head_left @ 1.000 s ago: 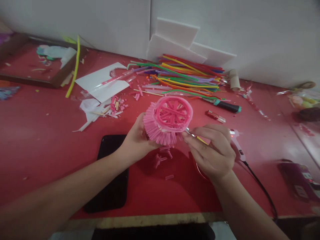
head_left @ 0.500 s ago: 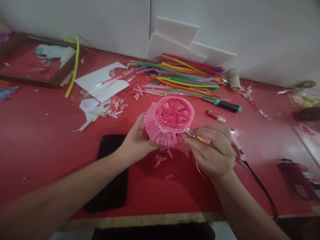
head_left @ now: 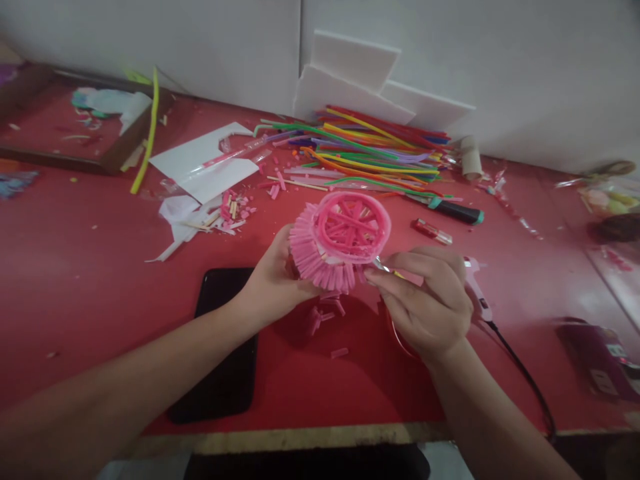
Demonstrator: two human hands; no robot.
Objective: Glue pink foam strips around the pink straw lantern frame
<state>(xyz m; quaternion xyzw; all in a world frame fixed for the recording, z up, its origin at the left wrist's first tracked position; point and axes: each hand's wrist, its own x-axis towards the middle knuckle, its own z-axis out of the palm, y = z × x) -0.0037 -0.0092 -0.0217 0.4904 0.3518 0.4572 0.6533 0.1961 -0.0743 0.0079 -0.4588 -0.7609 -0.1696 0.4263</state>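
A round pink craft piece (head_left: 354, 228), with a spoked ring on top and a fringe of short pink strips round its side, is held up off the table. My left hand (head_left: 275, 273) grips it from the left, its fingertips hidden behind the fringe. On the other side, my right hand (head_left: 425, 293) pinches a thin tool (head_left: 383, 265) with a metal tip and a yellow part. That tip is at the ring's lower right edge. Several cut pink strips (head_left: 317, 320) lie on the red table (head_left: 295, 393) below.
A black phone (head_left: 220, 380) lies under my left forearm. To the right are a pink glue gun (head_left: 477, 290) with a cord, a lighter (head_left: 431, 231) and a black-handled cutter (head_left: 457, 211). Coloured pipe cleaners (head_left: 370, 147) are heaped at the back by white boards (head_left: 355, 60).
The pink piece has shifted very slightly to the right in view. Both hands keep their hold, and the tool's tip stays at the ring's edge.
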